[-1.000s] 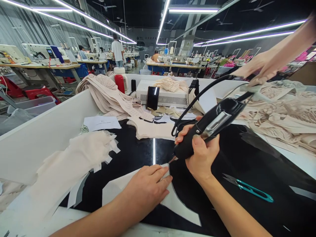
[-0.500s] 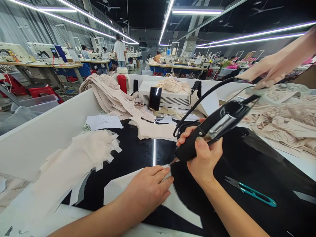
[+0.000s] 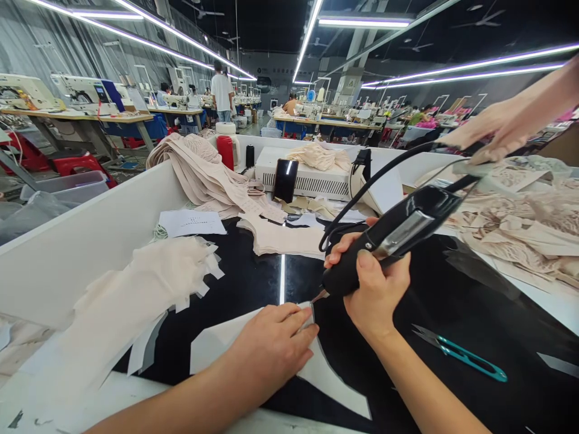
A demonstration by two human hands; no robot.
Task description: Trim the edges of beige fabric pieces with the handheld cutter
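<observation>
My right hand (image 3: 377,295) is wrapped round a black corded handheld tool (image 3: 407,220) with a silver side panel. The tool is tilted, its thin copper-coloured tip reaching down to the edge of a pale, flat cut piece (image 3: 337,380). My left hand (image 3: 275,343) lies palm down on that piece, fingers stretched, close beside the tip. Part of the piece is hidden under the hand. Another person's hand (image 3: 488,135) comes in from the upper right, at the cord end of the tool; whether it grips anything is unclear.
Teal thread snips (image 3: 473,360) lie right of my right forearm. Beige fabric pieces (image 3: 149,283) lie at left, a stack (image 3: 284,235) farther back. Behind it stand a phone (image 3: 284,179) and a white vented box (image 3: 316,184). A white side wall (image 3: 104,235) borders the left.
The view has shifted very slightly. Both my hands, the tool and the pale piece stay in practically the same place.
</observation>
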